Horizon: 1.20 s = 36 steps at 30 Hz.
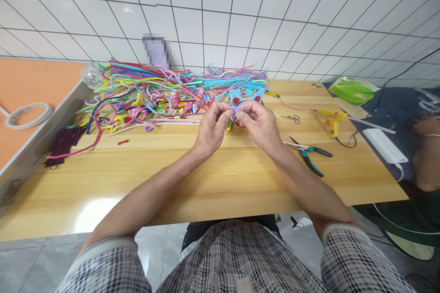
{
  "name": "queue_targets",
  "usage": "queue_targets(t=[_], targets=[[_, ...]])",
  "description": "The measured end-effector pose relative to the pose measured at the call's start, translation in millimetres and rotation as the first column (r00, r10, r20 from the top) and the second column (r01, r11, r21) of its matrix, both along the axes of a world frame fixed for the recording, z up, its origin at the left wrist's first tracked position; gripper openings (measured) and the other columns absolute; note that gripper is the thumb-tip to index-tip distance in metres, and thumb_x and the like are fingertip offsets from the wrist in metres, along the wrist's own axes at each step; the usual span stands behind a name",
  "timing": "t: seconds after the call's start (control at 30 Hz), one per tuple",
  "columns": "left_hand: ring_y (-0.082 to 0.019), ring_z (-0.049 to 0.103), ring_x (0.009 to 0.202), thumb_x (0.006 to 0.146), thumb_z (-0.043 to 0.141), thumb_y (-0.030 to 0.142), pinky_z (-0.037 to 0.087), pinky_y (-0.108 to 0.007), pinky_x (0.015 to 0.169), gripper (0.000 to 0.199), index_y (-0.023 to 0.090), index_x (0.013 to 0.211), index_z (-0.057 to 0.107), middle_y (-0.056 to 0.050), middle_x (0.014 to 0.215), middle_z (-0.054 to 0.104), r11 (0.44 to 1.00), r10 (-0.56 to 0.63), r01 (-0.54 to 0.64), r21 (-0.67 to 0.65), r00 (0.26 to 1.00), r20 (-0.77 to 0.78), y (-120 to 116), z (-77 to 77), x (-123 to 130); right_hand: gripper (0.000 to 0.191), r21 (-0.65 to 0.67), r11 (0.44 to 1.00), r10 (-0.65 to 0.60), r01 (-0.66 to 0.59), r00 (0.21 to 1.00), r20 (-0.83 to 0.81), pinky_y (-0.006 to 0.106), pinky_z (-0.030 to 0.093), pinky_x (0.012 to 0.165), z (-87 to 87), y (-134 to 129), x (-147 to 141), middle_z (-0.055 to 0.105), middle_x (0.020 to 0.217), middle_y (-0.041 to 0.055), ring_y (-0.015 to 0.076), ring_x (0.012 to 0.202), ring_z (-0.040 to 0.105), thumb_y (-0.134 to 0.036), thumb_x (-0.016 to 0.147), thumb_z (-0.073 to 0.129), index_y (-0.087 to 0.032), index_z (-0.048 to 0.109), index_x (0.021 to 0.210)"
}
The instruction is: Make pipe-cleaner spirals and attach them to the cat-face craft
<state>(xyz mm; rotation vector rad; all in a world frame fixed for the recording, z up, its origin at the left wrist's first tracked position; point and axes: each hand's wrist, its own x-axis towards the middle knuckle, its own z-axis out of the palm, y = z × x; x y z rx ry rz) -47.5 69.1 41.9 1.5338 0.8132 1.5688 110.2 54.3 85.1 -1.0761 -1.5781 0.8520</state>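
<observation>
My left hand (213, 128) and my right hand (258, 123) meet above the wooden table, pinching a purple pipe cleaner (235, 109) between thumbs and fingertips. Its ends are partly hidden by my fingers. Just behind them lie light-blue fuzzy pieces with red centres (236, 96). To the left spreads a tangled heap of coloured pipe cleaners (147, 96), some twisted into small shapes. A bundle of blue and purple pipe cleaners (233, 80) lies behind my hands.
Right of my hands are pliers with green-black handles (312, 155), small scissors (294, 119) and a yellow glue gun (332, 121). A white power strip (385, 145) and green packet (355, 90) lie farther right, near another person's arm (426, 160). A tape roll (29, 115) sits left.
</observation>
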Motion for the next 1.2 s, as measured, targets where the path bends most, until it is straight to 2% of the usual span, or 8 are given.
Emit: queue_targets(t=[0.2,0.27,0.53,0.67,0.77,0.9,1.07,1.2], targets=[[-0.013,0.055,0.069,0.104,0.07,0.055,0.046,-0.029,0.064,0.033,0.023,0.099,0.067,0.0,0.085,0.068,0.993,0.026,-0.005,0.118,0.984,-0.174,3.5,10.1,-11.2,0.016,0.323,0.942,-0.177,0.091,0.952,0.25,0.035,0.05,0.078,1.5,-4.8,4.3,0.07,0.085,0.0017,0.0185,0.079,0.062,-0.033,0.1,0.073,-0.025,0.069,0.086],[-0.014,0.057,0.072,0.105,0.069,0.053,0.047,-0.029,0.068,0.032,0.022,0.097,0.068,0.0,0.085,0.069,0.985,0.059,-0.021,0.17,0.974,-0.217,4.4,13.7,-15.1,0.014,0.359,0.93,-0.184,0.075,0.941,0.282,0.036,0.05,0.08,1.7,-5.3,4.7,0.07,0.086,0.002,0.0191,0.081,0.063,-0.029,0.1,0.071,-0.025,0.069,0.087],[-0.015,0.061,0.076,0.105,0.065,0.064,0.051,-0.03,0.072,0.041,0.023,0.095,0.062,-0.001,0.085,0.067,0.994,0.067,-0.062,0.086,0.996,-0.052,-1.0,4.7,-4.8,0.023,0.189,0.98,-0.096,0.065,0.982,0.16,0.035,0.053,0.075,-6.1,-5.8,-4.5,0.072,0.09,0.0033,0.0198,0.082,0.063,-0.048,0.103,0.07,-0.026,0.072,0.094],[-0.014,0.054,0.068,0.106,0.066,0.06,0.047,-0.028,0.064,0.037,0.024,0.097,0.062,0.002,0.079,0.06,0.998,0.041,-0.042,0.051,0.999,0.024,-1.3,-4.5,0.4,0.021,0.179,0.982,-0.086,0.058,0.985,0.149,0.035,0.053,0.075,-8.3,-4.7,-3.6,0.071,0.087,0.0021,0.0191,0.078,0.063,-0.044,0.102,0.07,-0.026,0.07,0.092],[-0.014,0.054,0.069,0.106,0.069,0.055,0.046,-0.029,0.066,0.032,0.023,0.099,0.065,0.001,0.085,0.065,0.995,0.024,-0.017,0.101,0.997,-0.066,3.2,-3.7,-3.6,0.015,0.248,0.966,-0.139,0.072,0.956,0.26,0.037,0.052,0.079,-4.4,-3.3,2.1,0.072,0.085,0.0026,0.0206,0.081,0.064,-0.034,0.101,0.069,-0.026,0.068,0.088],[-0.017,0.06,0.079,0.107,0.068,0.05,0.049,-0.032,0.075,0.03,0.023,0.095,0.067,-0.002,0.09,0.07,0.968,0.092,-0.025,0.25,0.962,-0.258,6.8,7.3,-13.8,0.013,0.318,0.947,-0.165,0.049,0.922,0.35,0.038,0.053,0.086,2.0,-2.8,7.5,0.074,0.088,0.0031,0.0218,0.085,0.064,-0.026,0.098,0.069,-0.026,0.068,0.086],[-0.017,0.06,0.077,0.108,0.065,0.053,0.048,-0.032,0.072,0.034,0.023,0.093,0.066,-0.001,0.085,0.068,0.977,0.089,-0.048,0.209,0.978,-0.191,3.1,12.8,-14.2,0.012,0.171,0.984,-0.083,0.043,0.969,0.234,0.035,0.054,0.078,3.0,-2.6,7.0,0.073,0.086,0.0024,0.0206,0.083,0.064,-0.036,0.098,0.074,-0.026,0.073,0.09],[-0.015,0.059,0.073,0.104,0.068,0.061,0.049,-0.03,0.069,0.04,0.023,0.093,0.064,0.0,0.082,0.065,0.995,0.042,-0.037,0.091,0.997,-0.058,-2.7,8.6,-5.6,0.029,0.065,0.997,-0.041,0.035,0.994,0.1,0.033,0.055,0.071,2.5,-4.9,1.3,0.073,0.083,0.0021,0.0185,0.077,0.066,-0.053,0.094,0.08,-0.025,0.074,0.089]])
